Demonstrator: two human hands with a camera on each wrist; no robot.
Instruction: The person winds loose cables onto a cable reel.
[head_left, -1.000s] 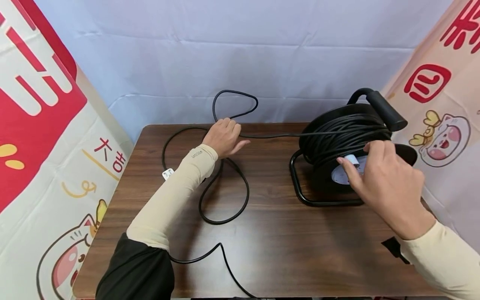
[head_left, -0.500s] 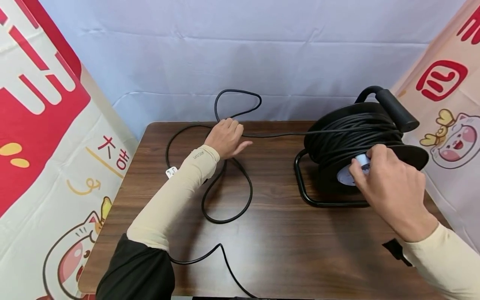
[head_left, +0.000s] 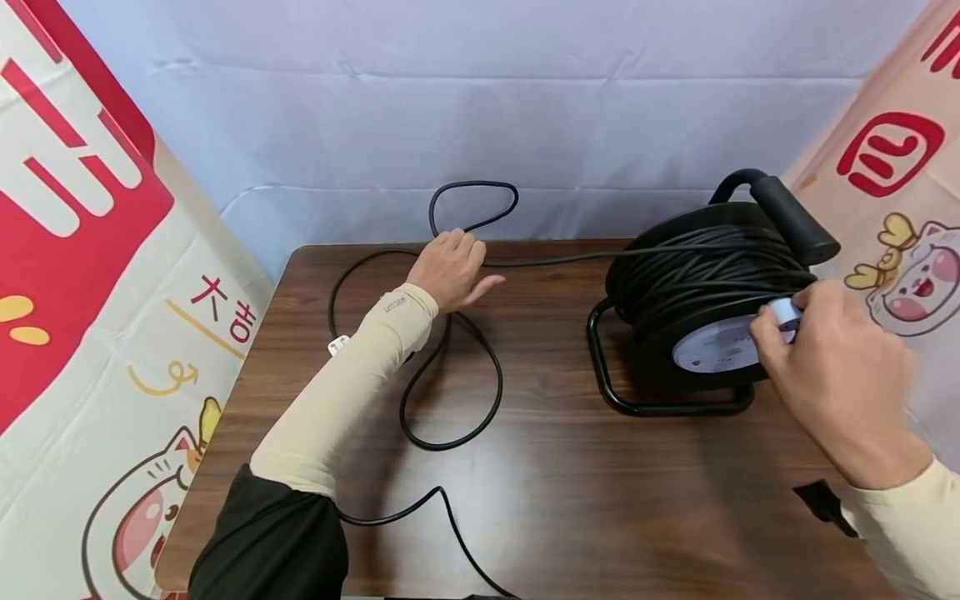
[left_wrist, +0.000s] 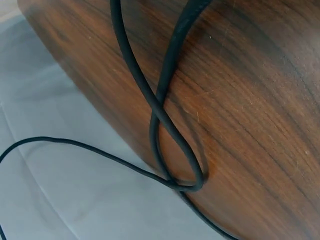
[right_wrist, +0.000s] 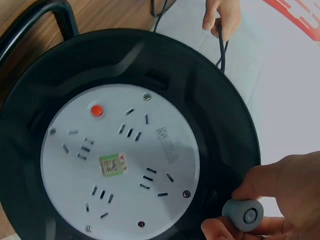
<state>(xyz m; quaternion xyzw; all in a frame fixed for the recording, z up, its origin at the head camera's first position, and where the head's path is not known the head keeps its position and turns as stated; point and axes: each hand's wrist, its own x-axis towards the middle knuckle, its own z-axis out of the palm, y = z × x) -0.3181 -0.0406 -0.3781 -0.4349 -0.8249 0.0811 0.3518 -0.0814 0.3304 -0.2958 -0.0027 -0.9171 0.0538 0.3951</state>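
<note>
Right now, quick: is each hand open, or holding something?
Left hand: closed, holding the black cable.
Right hand: closed, pinching the grey knob on the reel.

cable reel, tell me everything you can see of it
The cable reel is black, apparently plastic, upright on its tubular frame on the table, a handle on top. Its pale panel has slotted sockets, an orange-red button and a sticker. Black cable is wound round it and runs left. The right hand pinches the reel's pale grey knob.

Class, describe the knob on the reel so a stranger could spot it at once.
On the table, to the right, stands a black reel. Near its front rim, the right hand pinches the knob. Its pale colour sets it apart from the bigger black handle.
</note>
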